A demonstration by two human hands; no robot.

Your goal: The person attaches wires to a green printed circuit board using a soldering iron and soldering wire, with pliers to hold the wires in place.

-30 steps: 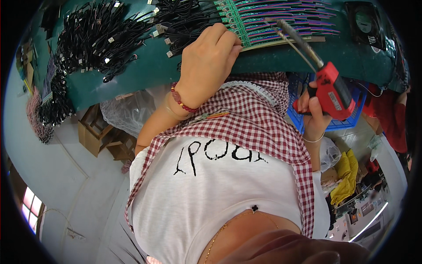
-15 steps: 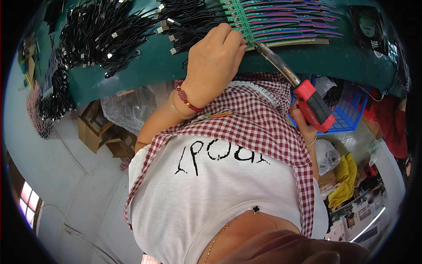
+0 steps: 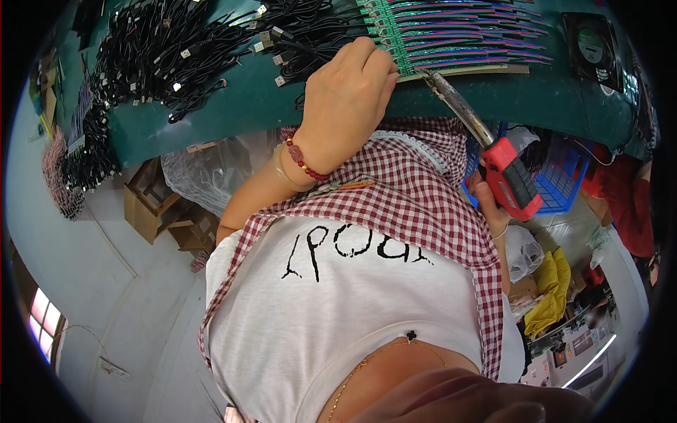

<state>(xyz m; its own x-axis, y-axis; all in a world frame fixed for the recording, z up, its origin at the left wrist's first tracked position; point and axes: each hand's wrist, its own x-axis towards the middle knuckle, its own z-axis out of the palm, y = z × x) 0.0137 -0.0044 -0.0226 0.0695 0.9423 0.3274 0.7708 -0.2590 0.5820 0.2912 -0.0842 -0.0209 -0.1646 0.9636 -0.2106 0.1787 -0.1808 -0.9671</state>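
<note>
My right hand [image 3: 486,199] is wrapped round the red and black handle of a soldering iron [image 3: 506,176]. The iron's metal barrel slants up and left, its tip close to the near end of a row of green circuit boards [image 3: 395,35]. Blue, red and black wires [image 3: 479,49] run off the boards to the right. At the boards' left near corner, my left hand [image 3: 349,92] is closed in a pinch. Its fingertips and whatever they hold are hidden behind the hand. Black USB cables [image 3: 303,53] lie just left of it.
A large heap of black USB cables [image 3: 162,56] covers the left of the green table [image 3: 261,106]. A black round-centred device [image 3: 592,46] sits at the right. Below the table are a blue basket [image 3: 560,183], cardboard boxes [image 3: 151,201] and a clear plastic bag [image 3: 211,173].
The soldering iron has moved slightly right and down, its tip drawing away from the board's corner beside my left fingers. My left hand stays nearly in place.
</note>
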